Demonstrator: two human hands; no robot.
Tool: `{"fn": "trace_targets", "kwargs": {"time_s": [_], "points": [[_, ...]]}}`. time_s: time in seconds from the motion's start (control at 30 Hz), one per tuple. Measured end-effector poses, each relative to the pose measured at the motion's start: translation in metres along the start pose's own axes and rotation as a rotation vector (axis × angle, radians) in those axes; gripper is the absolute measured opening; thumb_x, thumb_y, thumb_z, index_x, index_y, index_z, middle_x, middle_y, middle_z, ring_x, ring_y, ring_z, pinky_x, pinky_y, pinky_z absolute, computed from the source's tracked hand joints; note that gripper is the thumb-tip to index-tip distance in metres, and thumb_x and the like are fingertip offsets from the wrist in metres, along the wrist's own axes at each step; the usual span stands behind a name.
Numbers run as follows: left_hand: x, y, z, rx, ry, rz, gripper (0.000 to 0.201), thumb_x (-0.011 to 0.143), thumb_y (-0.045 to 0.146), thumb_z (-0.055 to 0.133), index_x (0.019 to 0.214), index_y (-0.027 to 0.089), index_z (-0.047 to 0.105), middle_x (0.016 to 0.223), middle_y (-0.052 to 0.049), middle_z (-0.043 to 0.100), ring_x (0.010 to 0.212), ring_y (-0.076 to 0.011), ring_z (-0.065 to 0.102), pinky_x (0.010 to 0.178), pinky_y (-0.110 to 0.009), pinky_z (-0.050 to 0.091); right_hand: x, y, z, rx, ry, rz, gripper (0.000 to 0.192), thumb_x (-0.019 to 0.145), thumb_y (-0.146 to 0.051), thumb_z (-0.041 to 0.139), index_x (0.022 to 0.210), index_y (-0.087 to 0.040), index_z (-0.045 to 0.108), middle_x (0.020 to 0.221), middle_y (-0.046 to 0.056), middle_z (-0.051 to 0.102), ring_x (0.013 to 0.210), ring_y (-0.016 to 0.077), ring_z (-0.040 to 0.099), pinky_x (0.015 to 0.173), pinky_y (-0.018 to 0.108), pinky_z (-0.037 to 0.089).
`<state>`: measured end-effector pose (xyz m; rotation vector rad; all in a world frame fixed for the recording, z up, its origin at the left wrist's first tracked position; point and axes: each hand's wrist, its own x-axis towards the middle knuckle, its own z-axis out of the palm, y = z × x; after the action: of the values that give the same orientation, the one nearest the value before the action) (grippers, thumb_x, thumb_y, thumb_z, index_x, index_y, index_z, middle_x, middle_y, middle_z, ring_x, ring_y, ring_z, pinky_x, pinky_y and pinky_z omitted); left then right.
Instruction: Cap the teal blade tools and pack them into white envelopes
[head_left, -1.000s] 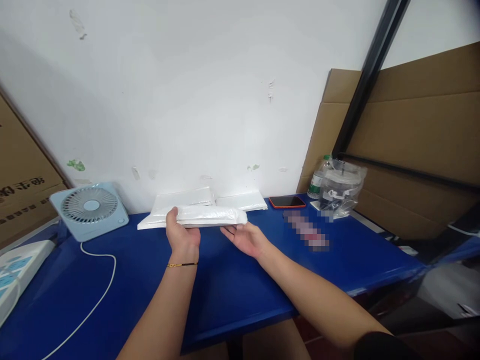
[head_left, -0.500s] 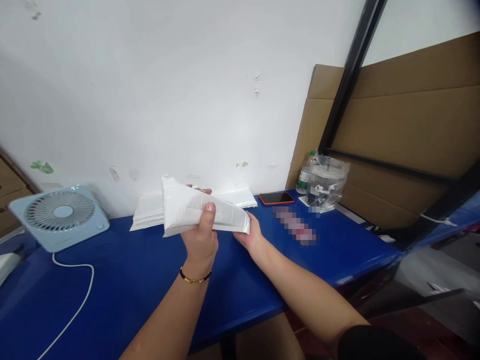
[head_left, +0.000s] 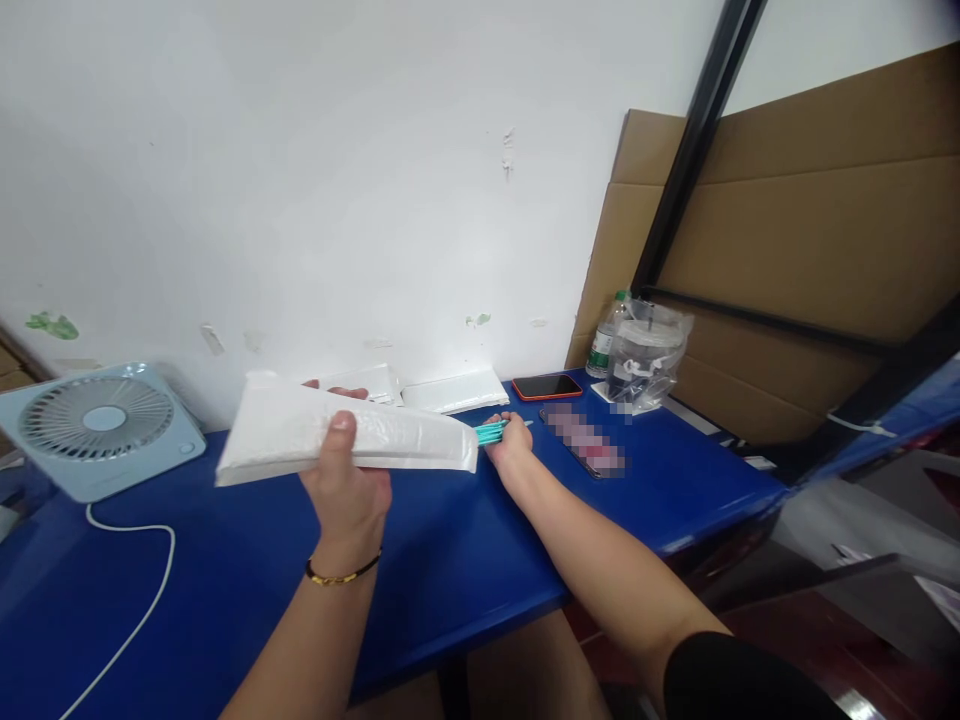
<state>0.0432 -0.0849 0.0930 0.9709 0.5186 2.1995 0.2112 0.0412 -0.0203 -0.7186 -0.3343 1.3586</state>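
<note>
Fingers wrapped round a long white packet, my left hand keeps it above the table, tilted slightly down to the right. The packet's right end is open. Out of that end stick several slender teal sticks; their kind is too small to make out. My right hand is closed round their outer ends, while the rest lies hidden inside the packet. Behind my hands, more white packets lie flat along the wall, partly covered by the one I hold.
A light blue fan with a white cable stands on the left of the blue table. On the right are an orange-edged phone, a blurred-out phone-like object, a bottle and a bagged clear container.
The packet and my left hand have moved left. My right hand has left the packet's end and now grips teal sticks that have come into sight there.
</note>
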Motion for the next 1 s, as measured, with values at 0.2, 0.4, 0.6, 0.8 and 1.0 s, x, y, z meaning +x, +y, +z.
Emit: {"fn": "trace_targets", "kwargs": {"time_s": [0.2,0.4,0.6,0.8,1.0], "points": [[0.024,0.02,-0.023,-0.013,0.006,0.005,0.032,0.073,0.021,0.06,0.104,0.026,0.055,0.091,0.002,0.055,0.091,-0.014,0.055,0.09,-0.032,0.045,0.0,-0.007,0.0,0.05,0.311,-0.085,0.02,0.088,-0.026,0.029,0.068,-0.023,0.033,0.047,-0.007,0.042,0.036,0.0078,0.045,0.038,0.021,0.042],[0.045,0.038,-0.028,0.088,-0.097,0.114,0.038,0.069,0.022,0.065,0.105,0.024,0.054,0.087,0.003,0.055,0.084,-0.0133,0.055,0.088,-0.033,0.045,-0.006,-0.004,0.003,-0.009,0.341,-0.172,0.018,0.087,-0.033,0.035,0.072,-0.022,0.037,0.049,-0.007,0.043,0.037,0.0084,0.048,0.039,0.022,0.044],[0.076,0.032,-0.058,1.065,-0.485,0.149,0.067,0.061,0.038,0.072,0.121,0.023,0.046,0.096,-0.003,0.06,0.086,-0.0216,0.057,0.08,-0.036,0.046,-0.012,0.002,0.003,-0.076,0.288,-0.21,0.02,0.085,-0.036,0.04,0.072,-0.021,0.041,0.053,-0.006,0.048,0.041,0.0079,0.05,0.042,0.021,0.045],[0.082,-0.018,-0.11,1.809,-0.945,-0.013,0.106,0.051,0.057,0.07,0.138,0.015,0.027,0.131,-0.019,0.046,0.121,-0.0399,0.038,0.097,-0.053,0.031,-0.012,0.005,0.003,-0.124,0.261,-0.246,0.019,0.082,-0.032,0.043,0.068,-0.019,0.045,0.057,-0.005,0.05,0.046,0.0076,0.053,0.047,0.02,0.045],[0.008,-0.061,-0.067,1.547,-1.227,-0.049,0.109,0.062,0.074,0.051,0.143,0.012,0.013,0.149,-0.016,0.016,0.136,-0.0321,0.013,0.107,-0.044,0.023,-0.018,0.011,0.006,-0.222,0.243,-0.267,0.017,0.076,-0.034,0.045,0.069,-0.019,0.05,0.064,-0.001,0.058,0.057,0.0114,0.058,0.054,0.023,0.046]]}}
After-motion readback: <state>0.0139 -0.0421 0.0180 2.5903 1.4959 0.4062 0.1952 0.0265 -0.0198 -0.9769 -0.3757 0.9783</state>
